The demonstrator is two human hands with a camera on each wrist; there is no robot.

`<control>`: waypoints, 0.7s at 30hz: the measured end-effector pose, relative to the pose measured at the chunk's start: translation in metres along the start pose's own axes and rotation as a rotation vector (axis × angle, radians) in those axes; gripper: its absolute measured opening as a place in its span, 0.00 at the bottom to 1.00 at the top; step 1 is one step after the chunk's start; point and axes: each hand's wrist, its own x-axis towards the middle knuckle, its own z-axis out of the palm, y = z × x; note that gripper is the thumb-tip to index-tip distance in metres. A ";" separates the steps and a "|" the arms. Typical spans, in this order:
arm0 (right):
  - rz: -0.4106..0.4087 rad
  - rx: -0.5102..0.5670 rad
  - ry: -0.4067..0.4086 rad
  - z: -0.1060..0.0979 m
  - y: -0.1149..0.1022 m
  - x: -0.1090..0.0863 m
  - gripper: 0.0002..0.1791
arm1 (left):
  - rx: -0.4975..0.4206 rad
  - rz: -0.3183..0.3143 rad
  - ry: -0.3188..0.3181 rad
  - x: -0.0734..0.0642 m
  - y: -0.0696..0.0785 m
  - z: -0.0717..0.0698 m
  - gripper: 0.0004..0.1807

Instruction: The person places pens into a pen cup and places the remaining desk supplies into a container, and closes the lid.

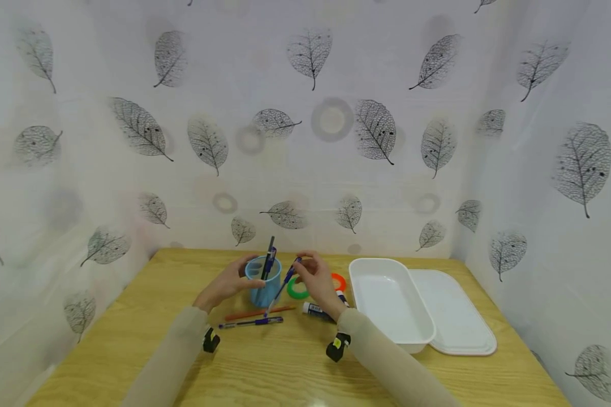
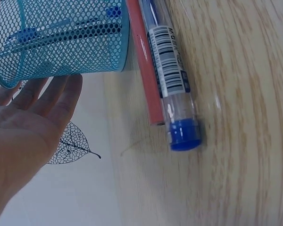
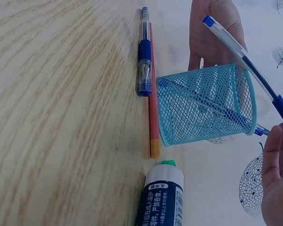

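Observation:
My left hand [image 1: 229, 284] holds a light-blue mesh pen cup [image 1: 266, 297] by its side, thumb at the front and other fingers behind. Inside the upright cup stand a blue gel pen [image 1: 270, 261] and a dark, slim stick. Right of the cup, my right hand [image 1: 318, 280] pinches another blue gel pen [image 3: 247, 61] near its upper end. That pen slants outside the cup, its lower end near the table. In front of the cup lie a red pencil [image 3: 153, 113] and a capped blue gel pen [image 2: 167, 61], side by side.
A white-capped glue stick [image 3: 162, 197] lies under my right wrist. Behind it are a green ring [image 1: 297, 294] and an orange ring [image 1: 340, 281]. To the right stands a white box [image 1: 427, 330], with its white lid [image 1: 460, 314] beside it. A leaf-print curtain [image 1: 310, 169] surrounds the table.

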 end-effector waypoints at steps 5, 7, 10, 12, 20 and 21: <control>-0.012 0.017 0.046 0.000 -0.009 -0.002 0.13 | -0.003 0.006 -0.009 0.003 0.000 0.000 0.46; -0.019 0.016 0.062 -0.001 -0.006 0.000 0.13 | -0.002 0.007 -0.009 0.003 0.001 0.000 0.45; -0.021 0.029 0.080 -0.003 0.003 0.007 0.14 | 0.004 0.006 -0.007 0.003 0.002 0.000 0.46; -0.026 0.038 0.094 -0.004 0.009 0.010 0.15 | 0.009 0.011 -0.009 0.003 0.002 0.000 0.46; -0.035 0.038 0.151 -0.001 0.008 0.014 0.14 | 0.010 0.013 -0.005 0.001 0.002 0.000 0.47; -0.029 0.043 0.150 -0.002 0.008 0.015 0.15 | 0.015 0.009 -0.003 0.001 0.002 0.000 0.48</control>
